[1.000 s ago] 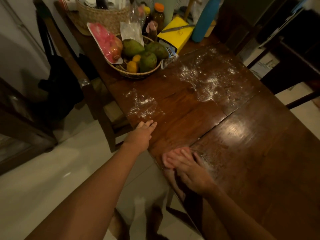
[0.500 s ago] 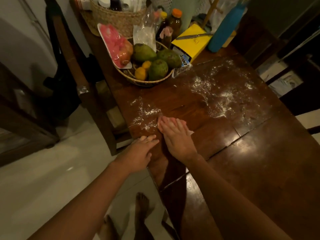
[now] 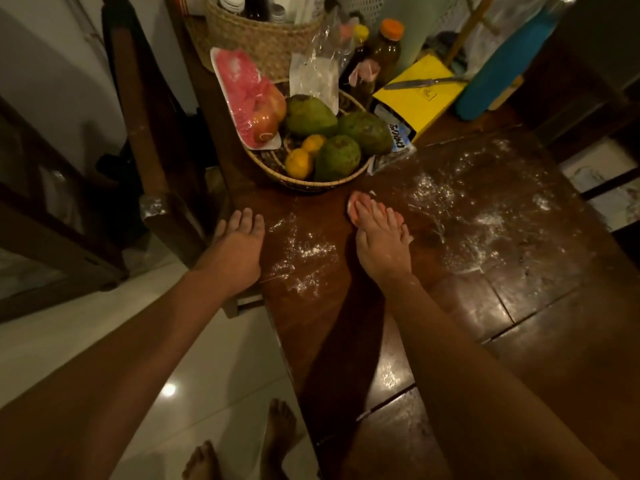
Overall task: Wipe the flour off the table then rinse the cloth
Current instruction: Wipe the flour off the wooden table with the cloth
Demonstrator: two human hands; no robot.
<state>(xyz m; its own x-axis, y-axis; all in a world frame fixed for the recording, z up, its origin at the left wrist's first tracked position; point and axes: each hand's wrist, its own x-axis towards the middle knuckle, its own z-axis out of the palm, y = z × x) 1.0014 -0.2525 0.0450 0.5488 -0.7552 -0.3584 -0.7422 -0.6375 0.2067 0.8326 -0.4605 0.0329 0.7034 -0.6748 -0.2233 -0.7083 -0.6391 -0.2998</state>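
My right hand (image 3: 379,237) lies flat with straight fingers on a pink cloth (image 3: 353,209), pressing it onto the dark wooden table (image 3: 519,341) just in front of the fruit basket. Only the cloth's edges show around my fingers. A small patch of flour (image 3: 304,261) lies between my two hands. A larger flour spill (image 3: 478,216) spreads to the right of my right hand. My left hand (image 3: 237,251) rests flat at the table's left edge, fingers straight, holding nothing.
A woven basket (image 3: 311,183) of green fruit and oranges stands right behind the cloth. Behind it are a yellow box (image 3: 419,98) with a knife, bottles, a blue flask (image 3: 502,67) and a tall basket. A wooden chair (image 3: 152,168) stands left of the table. My bare feet are on the tiled floor.
My right hand has slid the cloth away from me, from the near table edge past the small flour patch up to the fruit basket. My left hand moved further along the table's left edge.
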